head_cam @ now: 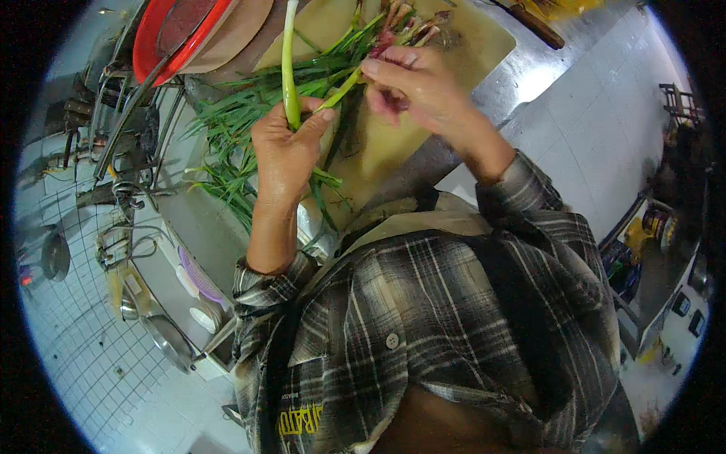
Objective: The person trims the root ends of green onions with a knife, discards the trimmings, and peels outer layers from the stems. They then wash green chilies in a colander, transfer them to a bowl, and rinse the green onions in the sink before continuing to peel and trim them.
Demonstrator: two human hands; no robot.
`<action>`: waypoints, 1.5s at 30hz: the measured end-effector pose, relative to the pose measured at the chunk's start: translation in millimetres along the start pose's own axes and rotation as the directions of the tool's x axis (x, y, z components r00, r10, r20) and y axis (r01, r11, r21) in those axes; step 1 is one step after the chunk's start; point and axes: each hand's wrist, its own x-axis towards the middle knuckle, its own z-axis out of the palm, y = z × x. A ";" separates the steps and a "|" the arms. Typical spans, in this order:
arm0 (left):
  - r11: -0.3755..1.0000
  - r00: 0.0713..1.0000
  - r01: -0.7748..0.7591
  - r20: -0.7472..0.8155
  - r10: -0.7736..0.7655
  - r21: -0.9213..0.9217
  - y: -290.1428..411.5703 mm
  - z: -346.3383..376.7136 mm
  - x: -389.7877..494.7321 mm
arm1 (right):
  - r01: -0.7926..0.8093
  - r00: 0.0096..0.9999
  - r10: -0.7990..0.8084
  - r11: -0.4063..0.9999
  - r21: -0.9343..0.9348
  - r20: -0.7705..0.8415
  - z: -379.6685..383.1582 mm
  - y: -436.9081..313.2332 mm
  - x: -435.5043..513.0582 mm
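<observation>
My left hand (286, 139) grips a peeled spring onion (288, 62), its pale end pointing up and away from me. A yellow-green strip of the plant (343, 92) stretches from the left thumb across to my right hand (422, 79). The right thumb and fingers pinch the far end of that strip; the other right fingers are curled and slightly blurred. Under and beyond both hands lies a heap of green onion leaves (238, 122). Reddish and brown root ends (405, 20) lie beyond the right hand on a yellowish cutting board (482, 51).
A red basin (139, 45) stands at the far left, beside a round tan board (249, 28). A brown-handled tool (536, 25) lies at the far right. At left are a purple perforated basket (198, 275), a metal pan (170, 340) and a wire grid (62, 318).
</observation>
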 end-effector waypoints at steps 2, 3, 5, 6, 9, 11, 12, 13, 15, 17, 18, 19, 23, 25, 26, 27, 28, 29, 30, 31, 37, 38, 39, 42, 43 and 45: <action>0.980 0.996 -0.077 -0.027 0.084 0.186 -4.1 -4.3 0.6 | 0.096 0.995 -0.093 0.902 -0.420 0.029 -9.8 -15.0 -12.3; 0.954 0.995 -0.062 -0.058 0.082 0.294 -5.5 -6.2 0.4 | 0.144 0.989 -0.142 0.786 -0.602 0.051 -13.1 -21.8 -16.6; 0.927 0.978 -0.209 0.037 0.208 0.311 -7.5 -6.3 -1.3 | 0.497 0.839 -0.457 0.420 -0.759 0.296 -10.2 -25.1 -18.7; 0.902 0.957 -0.291 0.087 0.278 0.320 -7.4 -6.0 -1.8 | 0.566 0.763 -0.489 0.189 -0.803 0.423 -9.1 -26.4 -17.4; 0.892 0.944 -0.325 0.166 0.285 0.316 -4.8 -2.9 -5.2 | 0.635 0.724 -0.324 -0.029 -0.772 0.609 -3.4 -24.8 -7.1; 0.861 0.912 -0.403 0.208 0.352 0.310 -2.1 -3.4 -7.0 | 0.690 0.697 -0.264 -0.006 -0.724 0.667 -0.5 -20.9 1.1; 0.868 0.914 -0.396 0.219 0.341 0.301 -1.0 -4.6 -9.8 | 0.701 0.714 -0.215 0.216 -0.680 0.667 -2.3 -21.6 5.0; 0.880 0.920 -0.376 0.226 0.319 0.290 -0.1 -6.4 -12.5 | 0.709 0.703 -0.242 0.311 -0.632 0.669 -3.9 -20.8 6.2; 0.868 0.916 -0.386 0.239 0.322 0.311 0.8 -9.3 -16.8 | 0.624 0.751 -0.189 0.514 -0.588 0.632 -8.8 -20.5 6.6; 0.863 0.917 -0.384 0.244 0.316 0.327 1.0 -10.2 -18.7 | 0.616 0.772 -0.279 0.551 -0.563 0.571 -9.4 -14.9 4.3; 0.860 0.917 -0.386 0.242 0.317 0.334 1.3 -10.1 -19.1 | 0.608 0.780 -0.290 0.560 -0.562 0.555 -8.9 -11.5 2.9; 0.856 0.917 -0.387 0.240 0.319 0.342 1.6 -9.3 -19.2 | 0.602 0.786 -0.302 0.569 -0.560 0.539 -8.6 -8.2 2.3; 0.789 0.881 -0.460 0.320 0.349 0.407 6.4 -4.6 -20.0 | 0.610 0.775 -0.191 0.474 -0.635 0.602 -8.2 5.5 -1.3; 0.777 0.865 -0.487 0.341 0.367 0.399 9.2 -2.2 -23.9 | 0.584 0.777 -0.190 0.573 -0.575 0.600 -10.9 9.5 -0.5; 0.766 0.864 -0.492 0.345 0.368 0.414 10.8 -2.0 -25.4 | 0.580 0.773 -0.222 0.627 -0.520 0.594 -13.1 11.2 -1.2; 0.756 0.862 -0.495 0.349 0.367 0.429 11.9 -1.7 -27.4 | 0.572 0.771 -0.253 0.678 -0.462 0.584 -15.7 12.6 -2.0; 0.746 0.861 -0.498 0.354 0.365 0.442 12.7 -1.2 -28.9 | 0.516 0.821 -0.298 0.751 -0.412 0.486 -16.5 15.9 -2.9; 0.756 0.869 -0.485 0.341 0.359 0.439 13.1 -0.8 -30.3 | 0.458 0.877 -0.328 0.793 -0.401 0.352 -18.5 18.7 -3.8; 0.766 0.876 -0.473 0.329 0.354 0.436 13.3 -0.2 -31.4 | 0.390 0.920 -0.332 0.834 -0.390 0.210 -20.2 21.8 -4.5; 0.776 0.885 -0.455 0.318 0.340 0.436 13.1 0.6 -32.4 | 0.348 0.935 -0.348 0.866 -0.360 0.068 -23.2 24.7 -5.3; 0.773 0.900 -0.430 0.291 0.325 0.467 9.3 5.3 -42.4 | 0.130 0.976 -0.087 0.968 0.216 -0.199 -39.5 40.0 2.0; 0.782 0.910 -0.410 0.275 0.311 0.469 8.0 6.1 -43.5 | 0.129 0.968 -0.056 0.948 0.292 -0.244 -40.7 41.8 2.6; 0.792 0.918 -0.390 0.258 0.300 0.470 6.7 6.9 -44.1 | 0.109 0.948 0.018 0.920 0.376 -0.318 -40.5 43.7 3.7; 0.806 0.925 -0.376 0.233 0.300 0.457 1.9 9.8 -44.8 | 0.153 0.925 0.037 0.875 0.459 -0.379 -39.7 49.0 6.2; 0.808 0.925 -0.378 0.228 0.305 0.451 0.4 10.3 -44.9 | 0.180 0.942 -0.002 0.846 0.501 -0.335 -42.5 49.8 7.7; 0.741 0.912 -0.410 0.252 0.324 0.532 -0.9 10.5 -47.8 | 0.206 0.869 0.112 0.803 0.560 -0.481 -56.7 49.0 9.7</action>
